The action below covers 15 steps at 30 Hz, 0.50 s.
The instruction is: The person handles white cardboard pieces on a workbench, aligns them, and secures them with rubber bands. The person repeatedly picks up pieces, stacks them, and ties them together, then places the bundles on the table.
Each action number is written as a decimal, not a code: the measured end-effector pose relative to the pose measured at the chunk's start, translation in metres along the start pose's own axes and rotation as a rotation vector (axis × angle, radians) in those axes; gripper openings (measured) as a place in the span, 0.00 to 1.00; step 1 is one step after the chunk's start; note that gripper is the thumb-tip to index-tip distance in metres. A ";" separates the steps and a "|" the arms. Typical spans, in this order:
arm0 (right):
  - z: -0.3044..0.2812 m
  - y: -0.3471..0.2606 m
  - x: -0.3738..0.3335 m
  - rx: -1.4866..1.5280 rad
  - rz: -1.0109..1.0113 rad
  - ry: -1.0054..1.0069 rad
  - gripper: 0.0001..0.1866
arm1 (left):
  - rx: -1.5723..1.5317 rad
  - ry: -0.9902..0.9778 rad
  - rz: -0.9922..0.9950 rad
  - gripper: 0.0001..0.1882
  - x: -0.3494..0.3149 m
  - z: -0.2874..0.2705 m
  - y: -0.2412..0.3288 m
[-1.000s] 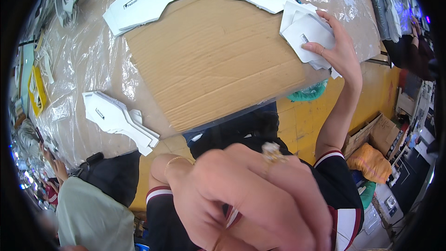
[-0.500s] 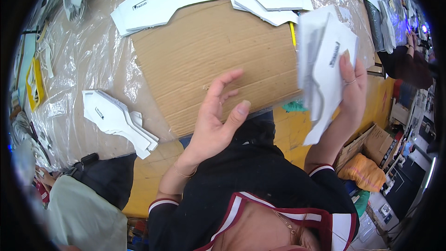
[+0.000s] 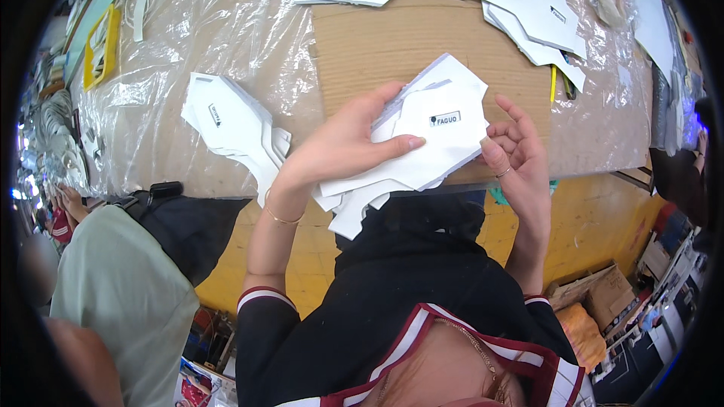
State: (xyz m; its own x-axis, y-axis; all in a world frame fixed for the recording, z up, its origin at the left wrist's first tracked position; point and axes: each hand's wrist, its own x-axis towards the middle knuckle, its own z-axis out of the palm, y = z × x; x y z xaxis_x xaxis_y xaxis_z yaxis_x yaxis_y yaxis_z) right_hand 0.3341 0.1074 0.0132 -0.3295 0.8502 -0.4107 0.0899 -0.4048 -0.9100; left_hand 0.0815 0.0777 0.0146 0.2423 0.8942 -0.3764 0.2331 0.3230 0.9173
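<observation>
The left hand (image 3: 341, 139) grips a stack of white cut pieces (image 3: 437, 151), its thumb flat on the top piece and its other fingers (image 3: 386, 93) around the far edge and partly hidden. The stack is over the near part of a cardboard sheet (image 3: 362, 41), its narrow end jutting past the edge of the film-covered worktop (image 3: 151, 117). The right hand (image 3: 522, 152) is half open at the stack's right edge; whether it touches, I cannot tell. Another white stack (image 3: 230, 124) lies just left of the left hand.
</observation>
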 end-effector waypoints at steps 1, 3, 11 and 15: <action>-0.003 0.001 0.001 -0.048 -0.003 0.002 0.32 | 0.013 -0.010 -0.022 0.37 0.004 0.003 -0.001; -0.005 0.004 0.002 -0.130 -0.025 0.014 0.31 | 0.049 -0.017 0.021 0.37 0.013 0.009 -0.002; 0.007 0.020 0.003 -0.199 -0.098 0.218 0.25 | 0.809 0.368 0.337 0.36 0.018 0.033 0.013; 0.005 0.018 0.005 -0.291 -0.032 0.206 0.27 | 0.872 0.356 0.421 0.47 0.000 0.052 0.009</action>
State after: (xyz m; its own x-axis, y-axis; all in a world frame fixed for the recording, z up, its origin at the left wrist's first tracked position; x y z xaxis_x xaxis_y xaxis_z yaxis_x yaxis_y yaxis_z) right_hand 0.3298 0.1025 -0.0045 -0.1431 0.9228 -0.3577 0.3564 -0.2891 -0.8885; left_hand 0.1329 0.0642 0.0162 0.2026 0.9686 0.1438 0.8302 -0.2478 0.4993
